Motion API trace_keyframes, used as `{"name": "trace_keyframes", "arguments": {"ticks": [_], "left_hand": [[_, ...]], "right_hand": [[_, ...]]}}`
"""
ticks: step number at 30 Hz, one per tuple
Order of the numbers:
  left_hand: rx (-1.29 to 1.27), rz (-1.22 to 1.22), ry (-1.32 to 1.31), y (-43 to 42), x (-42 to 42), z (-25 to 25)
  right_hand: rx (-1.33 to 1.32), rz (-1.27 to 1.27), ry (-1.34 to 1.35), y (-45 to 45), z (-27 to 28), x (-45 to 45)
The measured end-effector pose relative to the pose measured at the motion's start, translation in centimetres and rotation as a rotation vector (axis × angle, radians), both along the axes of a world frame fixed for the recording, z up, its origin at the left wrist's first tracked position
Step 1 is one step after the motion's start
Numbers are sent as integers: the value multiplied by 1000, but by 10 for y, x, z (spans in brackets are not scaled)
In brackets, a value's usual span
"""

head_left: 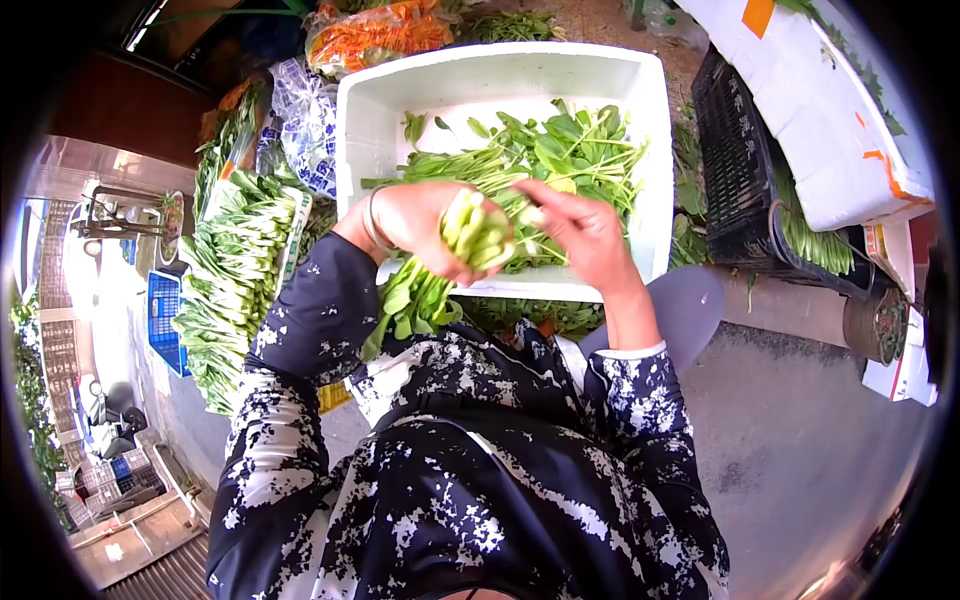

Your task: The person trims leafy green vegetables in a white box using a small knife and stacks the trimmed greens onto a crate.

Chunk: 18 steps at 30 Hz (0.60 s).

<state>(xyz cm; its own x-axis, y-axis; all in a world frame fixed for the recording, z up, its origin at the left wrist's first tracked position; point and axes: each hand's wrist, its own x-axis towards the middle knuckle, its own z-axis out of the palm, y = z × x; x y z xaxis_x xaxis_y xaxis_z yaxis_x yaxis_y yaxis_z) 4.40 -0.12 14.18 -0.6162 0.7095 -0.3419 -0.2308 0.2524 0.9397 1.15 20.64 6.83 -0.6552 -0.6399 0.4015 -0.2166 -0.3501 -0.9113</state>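
My left hand [425, 222], with a bangle on its wrist, is closed around a bunch of leafy greens [476, 235]. The pale stem ends point up toward the camera, and the leaves hang below the fist near my lap. Close to the right of those stem ends is my right hand [590, 240], its thumb and fingers pinched together. Something small and pale shows at its fingertips, too blurred to name. Both hands are over the near part of a white foam box [655, 160], where more loose greens [570, 150] lie with stems and leaves spread about.
Bundled greens [235, 270] are stacked at the left, by a blue crate [165, 320]. Bagged carrots [380, 38] lie behind the box. A black crate [735, 160] and another white foam box [820, 110] stand at the right. Grey floor [800, 450] shows at lower right.
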Motion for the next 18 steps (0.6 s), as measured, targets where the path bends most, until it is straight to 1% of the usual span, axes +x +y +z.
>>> {"name": "trace_keyframes", "arguments": {"ticks": [2,3,4,5,6,8,10,11,12,14,16,18], "left_hand": [[125,-50,-72,2,4,2],[116,-12,-95,5,3,7],[113,-11,-95,6,3,7],[117,56,-6,6,1,6],[122,120,80,5,0,5],[113,144,83,3,-2,-2],[83,327,99,8,0,-2],[48,347,107,9,0,-1],[45,347,108,10,1,-1],[-74,415,220,12,3,-5],[-100,411,236,14,4,-2],[-133,417,277,15,4,-1]], "right_hand": [[12,-72,-454,17,-30,-19],[11,-70,-455,16,-34,-17],[109,-202,-458,16,-37,-13],[207,-333,-461,16,-40,-9],[206,-333,-464,15,-30,1],[97,-217,-339,8,4,25],[65,-170,-234,6,17,36],[47,-172,-216,6,22,39],[45,-172,-215,4,24,39],[82,-240,-164,2,28,40],[49,-233,-147,3,27,37],[100,-254,9,2,16,34]]}}
